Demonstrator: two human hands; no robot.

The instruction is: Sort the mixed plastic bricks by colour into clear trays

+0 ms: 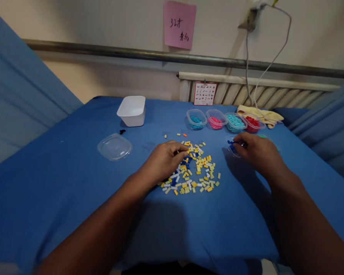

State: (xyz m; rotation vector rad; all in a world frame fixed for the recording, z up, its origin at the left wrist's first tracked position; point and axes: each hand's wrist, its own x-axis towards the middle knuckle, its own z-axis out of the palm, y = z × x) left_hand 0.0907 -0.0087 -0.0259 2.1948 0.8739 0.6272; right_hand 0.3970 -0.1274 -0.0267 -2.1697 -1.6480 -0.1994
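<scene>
4 far-right tubs [216, 111] seem sorted by colour; mixed bricks [201, 162] lie loose. Left hand [167, 156], right hand [256, 151]: fingers nearly pinched, contents untellable.

One camera sits on the person's head. It looks forward and down at the blue table [74, 172], with the left hand [166, 158] and right hand [258, 151] quite near. The wall [109, 23] is farther away, up top.
</scene>
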